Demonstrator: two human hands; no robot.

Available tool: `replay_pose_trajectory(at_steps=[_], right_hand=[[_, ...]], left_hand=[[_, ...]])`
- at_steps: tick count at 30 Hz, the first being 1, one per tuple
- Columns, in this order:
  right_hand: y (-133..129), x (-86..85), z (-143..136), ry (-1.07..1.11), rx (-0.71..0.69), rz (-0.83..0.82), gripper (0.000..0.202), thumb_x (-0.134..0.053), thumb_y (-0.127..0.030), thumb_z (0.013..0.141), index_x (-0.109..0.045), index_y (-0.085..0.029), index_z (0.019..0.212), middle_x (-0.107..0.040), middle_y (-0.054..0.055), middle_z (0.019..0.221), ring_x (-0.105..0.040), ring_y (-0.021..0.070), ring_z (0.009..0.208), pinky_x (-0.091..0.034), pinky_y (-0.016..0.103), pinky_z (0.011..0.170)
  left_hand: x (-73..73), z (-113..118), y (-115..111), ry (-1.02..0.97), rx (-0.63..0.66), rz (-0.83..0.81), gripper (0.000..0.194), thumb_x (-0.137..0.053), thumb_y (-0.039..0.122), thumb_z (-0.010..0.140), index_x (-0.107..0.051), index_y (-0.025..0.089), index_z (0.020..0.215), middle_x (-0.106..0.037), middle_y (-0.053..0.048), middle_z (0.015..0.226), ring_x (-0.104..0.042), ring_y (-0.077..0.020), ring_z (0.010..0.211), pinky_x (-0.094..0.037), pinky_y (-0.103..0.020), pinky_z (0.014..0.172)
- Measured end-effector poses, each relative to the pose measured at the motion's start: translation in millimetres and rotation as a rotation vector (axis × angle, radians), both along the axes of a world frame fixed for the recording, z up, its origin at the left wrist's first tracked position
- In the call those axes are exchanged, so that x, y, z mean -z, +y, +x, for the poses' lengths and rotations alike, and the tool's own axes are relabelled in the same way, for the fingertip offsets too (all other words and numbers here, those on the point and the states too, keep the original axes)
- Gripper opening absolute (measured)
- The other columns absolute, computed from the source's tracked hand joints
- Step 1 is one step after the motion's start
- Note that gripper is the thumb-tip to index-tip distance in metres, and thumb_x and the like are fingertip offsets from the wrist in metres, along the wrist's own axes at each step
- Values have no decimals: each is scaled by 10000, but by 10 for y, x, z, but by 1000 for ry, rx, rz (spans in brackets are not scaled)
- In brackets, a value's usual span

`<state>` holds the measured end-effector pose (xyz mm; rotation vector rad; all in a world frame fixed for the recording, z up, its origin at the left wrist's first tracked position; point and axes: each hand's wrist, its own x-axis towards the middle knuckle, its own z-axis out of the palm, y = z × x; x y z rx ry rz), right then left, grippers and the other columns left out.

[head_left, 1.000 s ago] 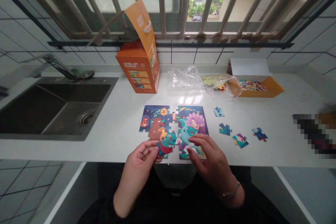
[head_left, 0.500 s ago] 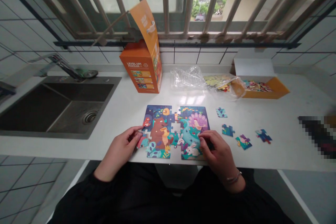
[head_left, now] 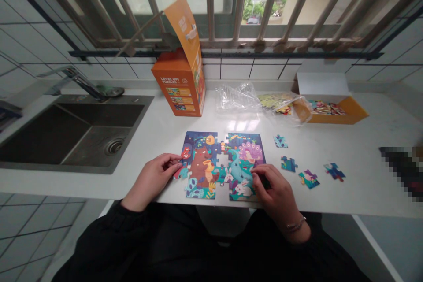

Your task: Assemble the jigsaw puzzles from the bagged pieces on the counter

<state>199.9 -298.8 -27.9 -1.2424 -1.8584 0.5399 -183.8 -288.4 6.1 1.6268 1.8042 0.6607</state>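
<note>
A partly joined jigsaw puzzle point(head_left: 201, 163) with a bear, a peacock and rabbits lies on the white counter, with gaps down its middle. At its left edge my left hand point(head_left: 155, 178) is closed, thumb and forefinger on a red and teal puzzle piece point(head_left: 180, 173). That piece sits tilted beside the puzzle's left side. My right hand point(head_left: 276, 189) is curled over the puzzle's right edge, its fingertips touching the picture there. Loose pieces lie to the right: a leafy one point(head_left: 280, 141), a teal one point(head_left: 289, 164), a pink and green one point(head_left: 309, 179) and a dark blue one point(head_left: 334, 171).
Behind the puzzle stands an open orange puzzle box point(head_left: 178, 83). Crumpled clear plastic point(head_left: 238, 97), a bag of pieces point(head_left: 280, 103) and a yellow box point(head_left: 340, 114) of pieces lie along the back. A sink point(head_left: 132, 141) is at left; a blurred dark object point(head_left: 401, 172) is at far right.
My left hand has shifted slightly up, its thumb now higher, and more of the red and teal piece shows. My right hand stays at the puzzle's right edge.
</note>
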Motion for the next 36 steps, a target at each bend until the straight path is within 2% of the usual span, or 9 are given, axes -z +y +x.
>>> replay_pose_trajectory(at_steps=[7, 13, 18, 25, 36], right_hand=[[9, -4, 4, -10, -5, 14, 68, -608, -240, 1052, -676, -247, 1056, -724, 71, 1066, -701, 243, 1012, -577, 391, 896], [-3, 3, 7, -16, -9, -6, 79, -596, -242, 1062, -674, -247, 1072, -712, 75, 1066, -692, 246, 1024, -573, 402, 903], [2, -12, -4, -20, -6, 8, 76, -593, -248, 1065, -668, -247, 1071, -719, 76, 1070, -703, 243, 1014, -578, 402, 900], [4, 6, 3, -20, -5, 14, 77, -598, -244, 1062, -675, -243, 1071, -721, 74, 1074, -703, 240, 1019, -579, 402, 907], [2, 22, 6, -17, -12, 3, 76, -605, -233, 1058, -677, -244, 1082, -709, 66, 1073, -693, 236, 1019, -569, 394, 912]], left_hand=[[-4, -29, -44, -60, 4, -39, 534, -680, 634, 930, -800, 208, 1229, -755, -25, 799, -679, -222, 731, -516, -305, 683], [6, -44, -88, -77, 24, -67, 529, -667, 639, 950, -791, 225, 1255, -805, -44, 943, -718, -233, 817, -534, -319, 751], [3, 74, -52, -63, -6, -34, 458, -688, 596, 925, -792, 220, 1165, -783, -20, 842, -705, -219, 755, -524, -302, 708], [20, 161, -17, 49, -102, 25, 326, -680, 510, 937, -793, 243, 1085, -802, -11, 851, -721, -226, 754, -534, -319, 729], [97, 126, -15, 246, 73, 209, 189, -703, 395, 952, -769, 236, 1030, -753, -67, 1062, -699, -242, 889, -553, -369, 801]])
